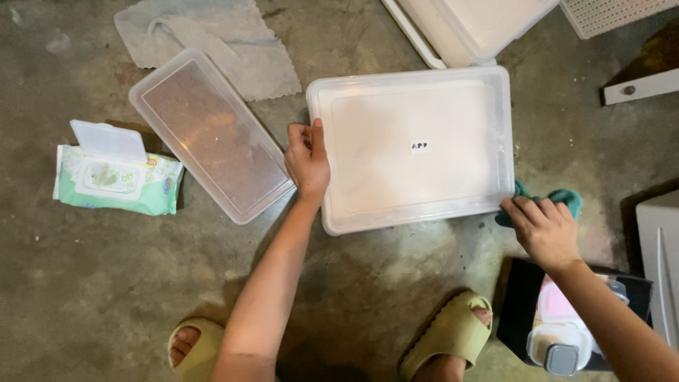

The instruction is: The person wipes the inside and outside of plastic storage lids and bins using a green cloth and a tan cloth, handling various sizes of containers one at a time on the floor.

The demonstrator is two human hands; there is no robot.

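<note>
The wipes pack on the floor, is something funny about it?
A little. The wipes pack lies on the bare concrete floor with its flip lid standing open, so the wipes could dry out. Otherwise, the left hand steadies the white bin and the right hand presses a teal cloth.

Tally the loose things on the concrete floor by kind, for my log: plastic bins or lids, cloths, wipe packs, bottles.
Clear plastic bins or lids: 3 – large lid, narrow lid, partial bin
Cloths: 2 – grey rag, teal cloth under the right hand
Wipe packs: 1
Bottles: 1
Total: 7
</note>
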